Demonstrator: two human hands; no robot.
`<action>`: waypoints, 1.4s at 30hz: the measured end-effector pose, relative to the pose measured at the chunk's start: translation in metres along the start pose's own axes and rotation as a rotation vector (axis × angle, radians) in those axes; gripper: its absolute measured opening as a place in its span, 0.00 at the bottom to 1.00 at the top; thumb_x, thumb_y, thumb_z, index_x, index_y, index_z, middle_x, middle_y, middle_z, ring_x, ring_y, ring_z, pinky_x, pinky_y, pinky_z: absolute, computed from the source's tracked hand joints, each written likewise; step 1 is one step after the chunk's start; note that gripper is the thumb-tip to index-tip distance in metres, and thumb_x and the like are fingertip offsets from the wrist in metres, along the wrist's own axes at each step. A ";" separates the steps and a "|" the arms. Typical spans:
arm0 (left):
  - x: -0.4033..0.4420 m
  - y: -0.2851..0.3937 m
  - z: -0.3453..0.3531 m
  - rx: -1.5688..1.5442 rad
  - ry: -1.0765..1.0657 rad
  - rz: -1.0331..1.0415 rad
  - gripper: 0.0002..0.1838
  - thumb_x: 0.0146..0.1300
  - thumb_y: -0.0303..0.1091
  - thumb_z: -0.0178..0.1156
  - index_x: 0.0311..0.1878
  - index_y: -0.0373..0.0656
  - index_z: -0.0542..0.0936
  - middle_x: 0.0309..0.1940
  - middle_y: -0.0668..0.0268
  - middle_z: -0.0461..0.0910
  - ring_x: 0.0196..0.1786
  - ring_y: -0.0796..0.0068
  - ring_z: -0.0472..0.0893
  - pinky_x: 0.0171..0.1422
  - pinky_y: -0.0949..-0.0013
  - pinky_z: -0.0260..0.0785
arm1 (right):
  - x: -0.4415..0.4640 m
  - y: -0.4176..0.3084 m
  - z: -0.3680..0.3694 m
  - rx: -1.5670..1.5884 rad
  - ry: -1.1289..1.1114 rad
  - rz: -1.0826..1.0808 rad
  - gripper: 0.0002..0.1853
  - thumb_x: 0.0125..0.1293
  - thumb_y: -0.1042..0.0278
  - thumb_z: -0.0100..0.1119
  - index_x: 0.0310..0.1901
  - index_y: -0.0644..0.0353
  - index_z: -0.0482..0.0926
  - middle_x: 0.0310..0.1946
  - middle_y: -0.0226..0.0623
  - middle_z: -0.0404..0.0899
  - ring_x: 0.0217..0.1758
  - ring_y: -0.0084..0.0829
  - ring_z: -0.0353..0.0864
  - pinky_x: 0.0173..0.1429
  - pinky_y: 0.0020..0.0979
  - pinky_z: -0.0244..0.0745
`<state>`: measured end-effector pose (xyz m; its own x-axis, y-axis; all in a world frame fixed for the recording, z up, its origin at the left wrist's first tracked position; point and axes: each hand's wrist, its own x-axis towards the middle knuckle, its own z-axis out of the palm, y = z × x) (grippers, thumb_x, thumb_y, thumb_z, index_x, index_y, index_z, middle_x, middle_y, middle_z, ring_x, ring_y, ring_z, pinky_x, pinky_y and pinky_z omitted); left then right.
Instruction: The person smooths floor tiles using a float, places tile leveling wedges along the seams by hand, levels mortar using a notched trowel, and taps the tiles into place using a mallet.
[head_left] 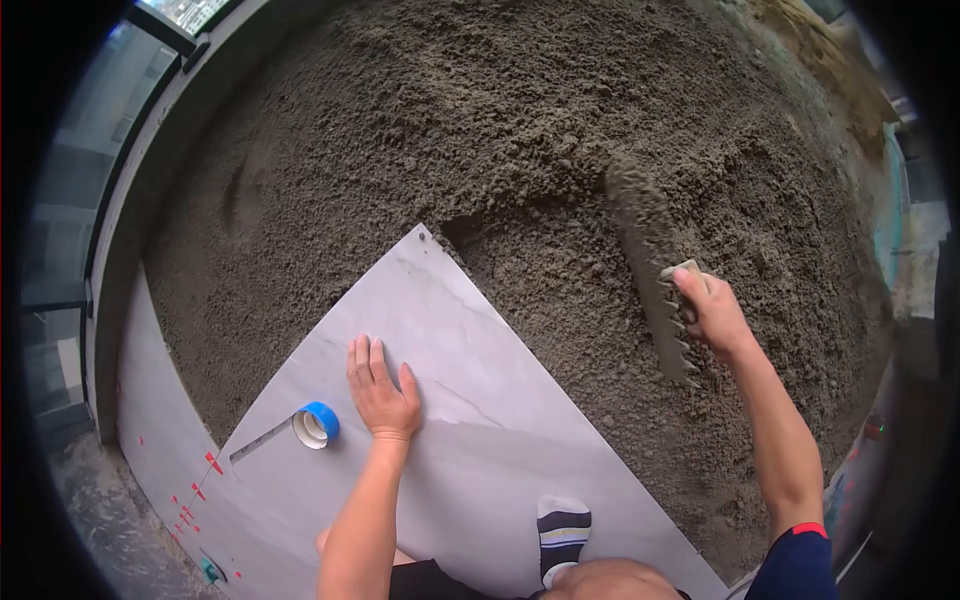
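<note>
Trowel (pixel 650 262), probably stiff and light, sits closed in my right grip (pixel 706 306), best held behind its toothed edge, two o'clock from my left grip (pixel 383 398), which lies flat on likely brittle tile (pixel 490 410). The tile's edge runs at seven; open sandy bed (pixel 450 100) spreads toward twelve.

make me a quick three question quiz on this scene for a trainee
1. Which hand holds the toothed trowel?
2. True or false: the left hand is gripping the blue roll.
3. Fill in: low in the picture shows a striped ____.

Key
1. The right hand.
2. False; the left hand lies flat on the grey slab, apart from the blue roll.
3. sock
</note>
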<state>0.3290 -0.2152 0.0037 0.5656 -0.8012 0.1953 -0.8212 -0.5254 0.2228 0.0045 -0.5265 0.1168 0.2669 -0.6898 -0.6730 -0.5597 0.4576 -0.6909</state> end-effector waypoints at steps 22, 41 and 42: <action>0.001 0.003 -0.002 0.012 0.000 -0.002 0.28 0.66 0.36 0.55 0.67 0.35 0.68 0.70 0.49 0.64 0.74 0.43 0.61 0.77 0.48 0.54 | 0.038 -0.009 0.108 -0.427 -0.479 0.203 0.28 0.66 0.36 0.60 0.27 0.59 0.76 0.17 0.25 0.68 0.16 0.20 0.65 0.21 0.27 0.59; -0.018 -0.016 -0.007 0.015 -0.017 0.061 0.29 0.64 0.35 0.55 0.67 0.34 0.67 0.72 0.49 0.63 0.75 0.44 0.61 0.78 0.46 0.54 | -0.058 0.049 0.053 -0.214 -0.301 0.147 0.27 0.69 0.38 0.58 0.37 0.61 0.79 0.21 0.25 0.70 0.21 0.19 0.67 0.26 0.28 0.64; -0.019 -0.015 -0.007 0.014 -0.015 0.051 0.29 0.64 0.35 0.55 0.67 0.34 0.67 0.72 0.49 0.63 0.75 0.44 0.60 0.78 0.46 0.53 | -0.052 0.058 0.065 -0.224 -0.312 0.182 0.27 0.69 0.39 0.59 0.36 0.61 0.79 0.20 0.25 0.69 0.20 0.18 0.66 0.25 0.27 0.62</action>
<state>0.3313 -0.1904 0.0036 0.5219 -0.8312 0.1916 -0.8500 -0.4877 0.1993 0.0091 -0.4276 0.0950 0.3535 -0.3907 -0.8499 -0.7670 0.3991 -0.5024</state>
